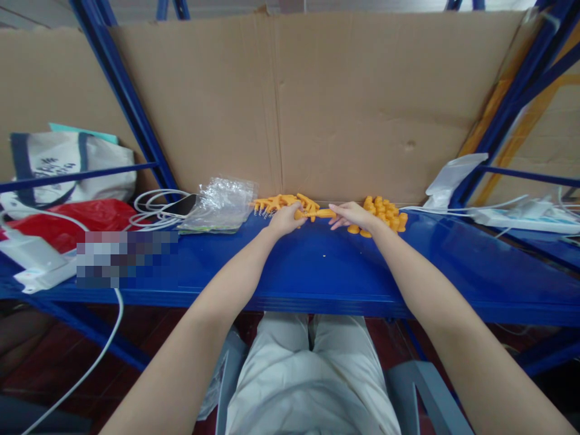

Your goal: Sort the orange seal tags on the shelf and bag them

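Observation:
Both my arms reach forward over a blue metal shelf. My left hand is closed around one end of a small orange plastic part. My right hand pinches the other end of that part with its fingertips. Just behind my left hand lies a pile of orange clip-like parts with small springs. By my right wrist sits a second heap of small orange pieces.
A crumpled clear plastic bag, a phone with white cable, a red bag and a canvas tote lie left. A white power strip and cables lie right. Cardboard backs the shelf; blue uprights flank it.

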